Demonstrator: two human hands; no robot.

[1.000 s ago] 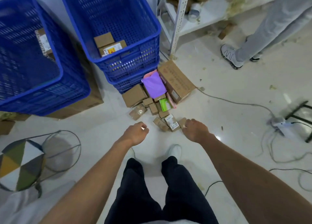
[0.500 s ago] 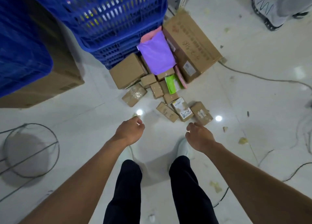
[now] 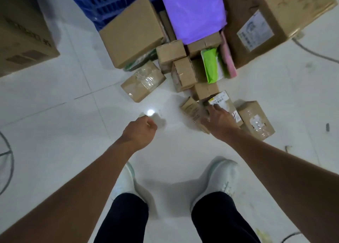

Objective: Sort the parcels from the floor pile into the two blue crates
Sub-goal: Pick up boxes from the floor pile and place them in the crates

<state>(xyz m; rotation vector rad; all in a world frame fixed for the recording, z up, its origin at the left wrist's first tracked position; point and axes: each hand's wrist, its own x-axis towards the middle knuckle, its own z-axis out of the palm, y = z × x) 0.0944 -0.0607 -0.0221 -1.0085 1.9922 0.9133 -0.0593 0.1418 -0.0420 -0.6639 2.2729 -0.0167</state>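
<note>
White tiles (image 3: 55, 125) carry the parcel pile (image 3: 183, 74). Right hand (image 3: 220, 121) stretches forward, fingers (image 3: 215, 108) straight on a labelled box (image 3: 222, 99); left hand (image 3: 140, 131) hovers apart, curled into an empty fist

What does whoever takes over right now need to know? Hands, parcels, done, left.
Left hand: curled, holds nothing, above bare floor.
Right hand: fingers laid on the labelled small box at the near edge of the pile; box not yet lifted.
Parcels: on the floor against the base of one blue crate, among them the purple mailer, green packet and taped box. The second crate is out of view.
Done: cannot tell, since the crate insides are not visible.
Left: lift the labelled box, crate it, then sort the rest of the pile.
</note>
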